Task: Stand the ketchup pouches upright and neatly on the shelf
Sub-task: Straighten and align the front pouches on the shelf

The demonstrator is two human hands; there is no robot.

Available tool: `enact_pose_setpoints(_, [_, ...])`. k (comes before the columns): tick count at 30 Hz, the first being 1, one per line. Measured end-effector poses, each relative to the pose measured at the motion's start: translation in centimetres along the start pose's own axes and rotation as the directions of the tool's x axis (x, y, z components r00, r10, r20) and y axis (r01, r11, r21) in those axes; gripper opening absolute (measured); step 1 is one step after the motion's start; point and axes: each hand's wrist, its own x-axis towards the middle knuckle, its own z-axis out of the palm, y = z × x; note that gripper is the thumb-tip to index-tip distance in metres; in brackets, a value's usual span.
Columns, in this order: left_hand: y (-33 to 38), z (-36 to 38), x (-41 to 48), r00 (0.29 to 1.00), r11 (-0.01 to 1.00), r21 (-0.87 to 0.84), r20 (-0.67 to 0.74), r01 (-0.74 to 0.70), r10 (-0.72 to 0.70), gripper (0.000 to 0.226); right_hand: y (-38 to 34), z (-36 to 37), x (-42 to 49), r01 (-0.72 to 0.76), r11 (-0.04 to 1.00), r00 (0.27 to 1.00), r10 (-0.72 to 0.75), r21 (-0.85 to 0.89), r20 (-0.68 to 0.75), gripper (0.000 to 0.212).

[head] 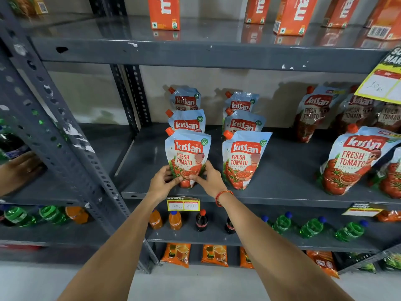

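Two rows of Kissan ketchup pouches stand upright on the grey metal shelf. The front pouch of the left row is held at its base by both hands: my left hand on its lower left, my right hand on its lower right. Two more pouches stand behind it. The right row's front pouch stands free beside my right hand, with two others behind. Larger ketchup pouches lean at the far right, some overlapping.
Orange juice cartons line the shelf above. Soft-drink bottles stand on the shelf below, behind a yellow price tag. A perforated upright divides the racks; another person's hand rests on the left rack.
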Motion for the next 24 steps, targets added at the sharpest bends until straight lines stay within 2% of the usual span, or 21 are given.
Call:
enact_pose_setpoints(7, [-0.2,-0.2,-0.7,0.999,1.0,-0.014,-0.044,0.005,-0.006,0.06,0.1,-0.2,-0.7,-0.051,0.998,0.999,0.051,-0.032,-0.004,0.049])
enact_pose_setpoints(12, [-0.6,0.0,-1.4,0.995,0.999,-0.037,-0.102,-0.016,0.012,0.054,0.0,0.0,-1.5,-0.031,0.998,0.999,0.03,-0.051,-0.035,0.043])
enact_pose_setpoints(17, [-0.2,0.2,-1.7,0.994,0.999,-0.029,-0.105,0.018,-0.021,0.054,-1.3,-0.1,-1.4,-0.074,0.992,0.997,0.075,-0.098,0.008,0.037])
enact_pose_setpoints(24, [0.0,0.6,-1.8,0.991,0.999,-0.003,-0.125,0.035,-0.035,0.052,-2.1,-0.9,-1.2,-0.123,0.98,0.988,0.135,-0.153,0.07,0.04])
